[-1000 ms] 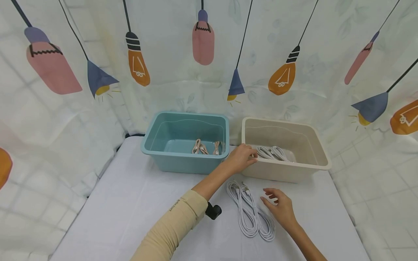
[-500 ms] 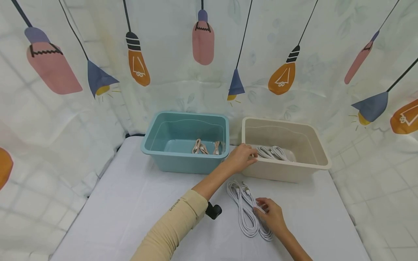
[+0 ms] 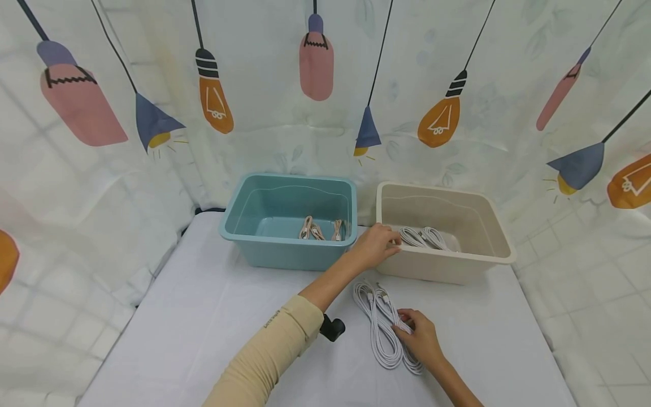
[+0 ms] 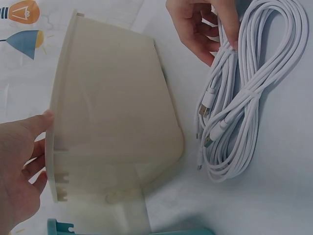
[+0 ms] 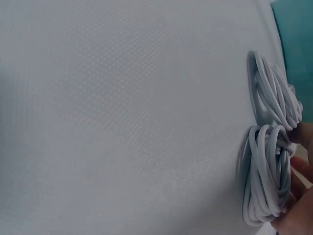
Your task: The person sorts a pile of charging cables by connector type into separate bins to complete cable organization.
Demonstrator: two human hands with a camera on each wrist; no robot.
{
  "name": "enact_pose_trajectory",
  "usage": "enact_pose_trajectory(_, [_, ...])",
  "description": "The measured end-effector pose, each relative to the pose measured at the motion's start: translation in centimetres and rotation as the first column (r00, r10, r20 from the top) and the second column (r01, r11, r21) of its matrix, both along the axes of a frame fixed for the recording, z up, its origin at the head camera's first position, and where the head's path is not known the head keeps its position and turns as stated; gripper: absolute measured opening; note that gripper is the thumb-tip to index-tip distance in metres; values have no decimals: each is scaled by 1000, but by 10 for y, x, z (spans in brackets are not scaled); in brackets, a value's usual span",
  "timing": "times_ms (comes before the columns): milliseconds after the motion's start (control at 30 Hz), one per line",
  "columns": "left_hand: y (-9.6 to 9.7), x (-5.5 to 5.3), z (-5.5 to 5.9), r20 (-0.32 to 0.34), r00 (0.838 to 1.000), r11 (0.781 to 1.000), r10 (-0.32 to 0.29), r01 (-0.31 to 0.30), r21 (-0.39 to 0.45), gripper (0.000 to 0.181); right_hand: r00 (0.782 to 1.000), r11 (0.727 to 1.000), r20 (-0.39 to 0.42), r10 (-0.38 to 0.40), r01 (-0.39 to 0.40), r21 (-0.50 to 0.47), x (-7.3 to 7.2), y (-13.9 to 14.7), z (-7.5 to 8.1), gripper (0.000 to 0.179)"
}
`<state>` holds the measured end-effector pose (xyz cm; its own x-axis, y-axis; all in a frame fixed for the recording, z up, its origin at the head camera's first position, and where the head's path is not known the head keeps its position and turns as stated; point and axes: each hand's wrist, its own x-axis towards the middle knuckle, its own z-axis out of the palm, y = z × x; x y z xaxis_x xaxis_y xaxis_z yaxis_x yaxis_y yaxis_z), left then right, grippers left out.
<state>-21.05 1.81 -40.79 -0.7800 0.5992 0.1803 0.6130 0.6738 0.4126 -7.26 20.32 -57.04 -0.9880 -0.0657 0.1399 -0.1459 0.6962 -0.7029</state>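
Observation:
My left hand (image 3: 375, 245) pinches the near-left rim of the beige bin (image 3: 437, 265), thumb outside and fingers inside in the left wrist view. Two coiled white cables (image 3: 381, 336) lie side by side on the table in front of that bin, tied in the middle, metal plugs toward the bin. My right hand (image 3: 421, 340) grips the right-hand white cable (image 4: 226, 63) at its waist between thumb and fingers. In the right wrist view only the fingers (image 5: 298, 171) show at the edge, beside the cable loops (image 5: 266, 176).
Inside the beige bin lie white coiled cables (image 3: 434, 238). A blue-green bin (image 3: 290, 254) stands to its left, holding several tan cables (image 3: 306, 228). A black object (image 3: 333, 329) pokes out beside the left sleeve (image 3: 274, 345). A printed curtain (image 3: 274, 113) hangs behind the table.
My right hand has moved left and down from beside the cables and has taken hold of the right-hand white cable. My left hand stays on the bin's rim.

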Motion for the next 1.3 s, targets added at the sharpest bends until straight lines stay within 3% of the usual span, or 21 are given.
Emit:
enact_pose_trajectory(233, [0,1,1,23,1000,1000,6,-6,-2,18,1000,1000,-12,-27,27,-7,-2,2,5,33])
enact_pose_trajectory(700, [0,-1,1,17,1000,1000,3,-3,-3,16,991,999,-136,-5,11,43,-4,19,23,35])
enact_pose_trajectory(1067, [1,-1,2,16,1000,1000,1,-1,-3,14,955,998,-296,33,-16,59,-4,31,42,40])
enact_pose_trajectory(1300, [1,0,2,18,1000,1000,4,-4,-8,16,952,996,-302,50,-24,91,-2,39,56,41])
